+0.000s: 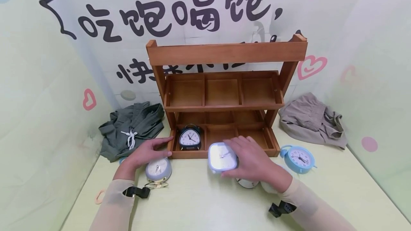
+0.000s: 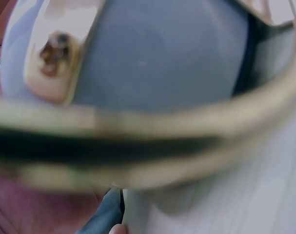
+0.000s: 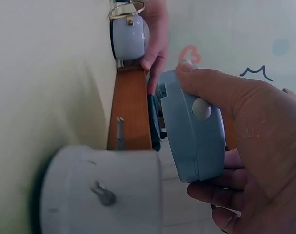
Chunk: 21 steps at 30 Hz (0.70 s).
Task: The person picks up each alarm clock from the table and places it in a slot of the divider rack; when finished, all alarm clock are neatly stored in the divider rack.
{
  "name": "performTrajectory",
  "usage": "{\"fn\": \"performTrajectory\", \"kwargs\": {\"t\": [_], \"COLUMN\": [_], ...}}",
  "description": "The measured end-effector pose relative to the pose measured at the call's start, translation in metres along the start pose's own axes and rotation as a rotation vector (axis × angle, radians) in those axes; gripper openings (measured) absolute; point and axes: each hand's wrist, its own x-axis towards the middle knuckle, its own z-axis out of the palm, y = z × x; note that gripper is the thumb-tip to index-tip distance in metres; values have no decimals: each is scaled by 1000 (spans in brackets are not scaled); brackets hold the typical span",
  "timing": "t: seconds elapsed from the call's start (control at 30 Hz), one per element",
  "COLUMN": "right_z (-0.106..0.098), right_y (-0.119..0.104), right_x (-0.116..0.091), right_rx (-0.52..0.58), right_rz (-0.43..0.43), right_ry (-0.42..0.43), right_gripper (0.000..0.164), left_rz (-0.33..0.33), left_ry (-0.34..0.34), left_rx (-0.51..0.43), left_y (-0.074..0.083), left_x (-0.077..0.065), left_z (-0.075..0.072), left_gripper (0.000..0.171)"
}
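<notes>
My right hand (image 1: 253, 159) grips a light-blue square alarm clock (image 1: 222, 157), held above the table in front of the wooden shelf (image 1: 187, 155). The right wrist view shows the thumb and fingers on opposite edges of this clock (image 3: 196, 131). At the shelf's lower left corner, my left hand (image 1: 149, 152) touches the wood with fairly straight fingers. Just below that hand stands a round lavender alarm clock (image 1: 158, 169) with a gold handle, which fills the left wrist view. A black rounded-triangular alarm clock (image 1: 189, 138) sits in the shelf's lower left compartment.
A white-faced clock (image 1: 247, 183) is partly hidden under my right hand. Right of the shelf lies a round blue alarm clock (image 1: 299, 159). Dark green folded clothing (image 1: 138, 120) lies left of the shelf, grey-brown clothing (image 1: 309, 120) to its right.
</notes>
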Motion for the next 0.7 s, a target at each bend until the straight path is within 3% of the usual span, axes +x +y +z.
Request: {"fn": "performTrajectory", "kwargs": {"t": [0.4,0.7], "right_z": [-28,-31], "right_y": [16,33], "right_x": [30,51], "right_rx": [-115,-128], "right_rz": [42,-6], "right_ry": [-49,-41], "right_gripper": [113,110], "left_rz": [-10,-3], "left_ry": [-3,2], "left_rx": [-1,-7], "left_y": [3,-1], "left_x": [-1,0], "left_z": [0,0], "left_gripper": [73,73]}}
